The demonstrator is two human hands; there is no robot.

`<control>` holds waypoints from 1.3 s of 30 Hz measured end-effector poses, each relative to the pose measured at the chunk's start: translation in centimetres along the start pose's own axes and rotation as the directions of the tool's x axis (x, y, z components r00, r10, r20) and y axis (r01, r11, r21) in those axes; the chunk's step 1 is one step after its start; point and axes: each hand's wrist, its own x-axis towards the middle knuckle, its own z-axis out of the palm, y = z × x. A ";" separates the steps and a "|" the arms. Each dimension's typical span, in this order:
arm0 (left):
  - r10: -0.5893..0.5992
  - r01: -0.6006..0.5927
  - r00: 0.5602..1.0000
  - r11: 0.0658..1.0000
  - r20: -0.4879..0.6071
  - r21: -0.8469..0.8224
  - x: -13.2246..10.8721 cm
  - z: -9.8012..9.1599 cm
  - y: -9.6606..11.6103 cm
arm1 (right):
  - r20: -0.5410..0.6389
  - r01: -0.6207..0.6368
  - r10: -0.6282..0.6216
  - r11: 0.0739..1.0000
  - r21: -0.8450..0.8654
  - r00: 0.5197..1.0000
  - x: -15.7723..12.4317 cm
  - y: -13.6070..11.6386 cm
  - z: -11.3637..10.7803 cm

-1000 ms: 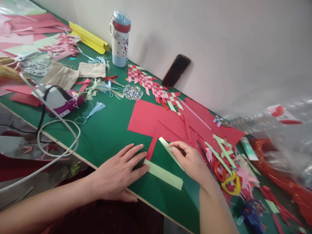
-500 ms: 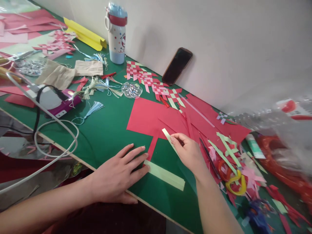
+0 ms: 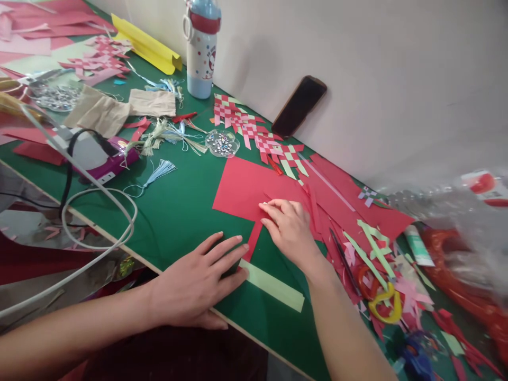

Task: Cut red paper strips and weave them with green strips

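My left hand (image 3: pixel 202 280) lies flat near the table's front edge, fingers spread. Its fingertips press where a narrow red paper strip (image 3: pixel 254 241) meets a wider pale green paper strip (image 3: pixel 275 286). The red strip runs up towards a red paper sheet (image 3: pixel 242 185); the green one stretches to the right. My right hand (image 3: pixel 288 227) is over the sheet's lower edge, thumb and fingers pinched together. The thin pale green strip in this pinch is almost wholly hidden by the fingers.
Scissors with yellow handles (image 3: pixel 387 304) lie among paper scraps at right. Woven paper pieces (image 3: pixel 257 132), a dish of small beads (image 3: pixel 222 144), a blue tassel (image 3: pixel 161 172) and a bottle (image 3: pixel 202 58) stand farther back. A phone (image 3: pixel 299 106) leans on the wall; a white cable (image 3: pixel 99 193) loops at left.
My right hand has moved left and slightly up to the red sheet, turning so that its pale green strip is now mostly hidden. The left hand keeps its place on the strips.
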 end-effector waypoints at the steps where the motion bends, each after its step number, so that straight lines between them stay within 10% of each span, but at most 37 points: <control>1: 0.001 -0.001 1.000 1.000 -0.004 -0.003 0.0 0.0 0.0 | 0.004 -0.003 0.003 1.000 -0.010 1.000 0.0 0.0 0.1; 23: -0.008 0.007 1.000 1.000 -0.020 -0.025 -0.1 -0.1 0.0 | -0.332 0.090 -0.068 0.995 0.050 0.941 -4.0 -1.1 -4.6; 39: 0.059 -0.062 0.997 0.997 -0.052 -0.052 0.0 0.4 -0.3 | -0.120 0.131 -0.121 0.988 0.081 0.985 -11.4 -7.4 0.1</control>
